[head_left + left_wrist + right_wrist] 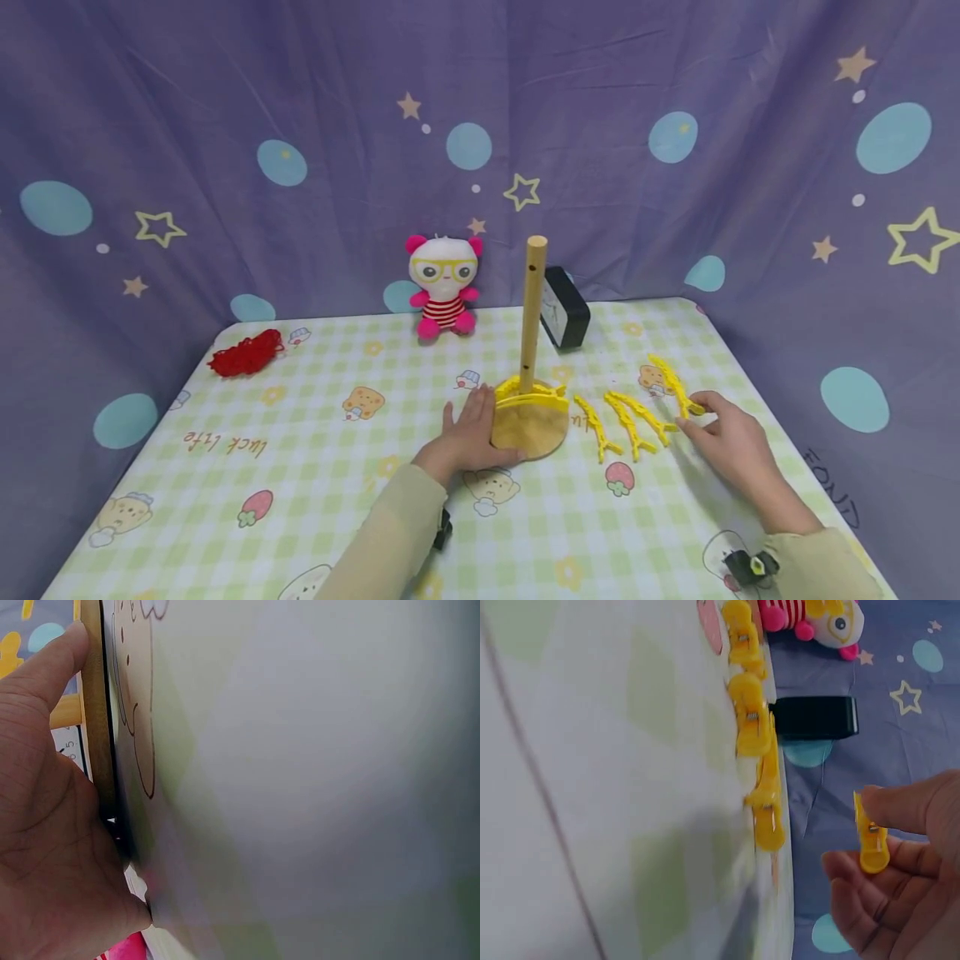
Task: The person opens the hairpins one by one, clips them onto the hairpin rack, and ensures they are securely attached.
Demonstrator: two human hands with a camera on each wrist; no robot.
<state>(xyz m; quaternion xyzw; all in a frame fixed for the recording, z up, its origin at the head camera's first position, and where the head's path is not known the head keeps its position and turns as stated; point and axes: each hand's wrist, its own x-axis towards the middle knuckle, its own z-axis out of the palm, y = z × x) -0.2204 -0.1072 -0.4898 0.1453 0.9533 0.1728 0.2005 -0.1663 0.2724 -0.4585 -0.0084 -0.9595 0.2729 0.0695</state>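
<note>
A round wooden base [528,429] carries an upright wooden post [532,317] with small dark holes. My left hand [472,433] rests at the base's left side, fingers straight and thumb along its near edge; in the left wrist view the thumb touches the rim. Yellow pieces [536,402] lie around the post's foot on the base. With thumb and fingers my right hand [735,442] pinches the near end of a long, branch-like yellow clip [670,379]. The right wrist view shows its spring end between thumb and fingers. Several similar yellow clips [596,429] lie right of the base.
A black-cased clock [572,308] stands behind the post. Left of it sits a pink and white plush toy [444,287]. A red tangle of yarn [247,354] lies at the far left of the checked tablecloth [315,467]. A purple curtain [337,200] closes off the back.
</note>
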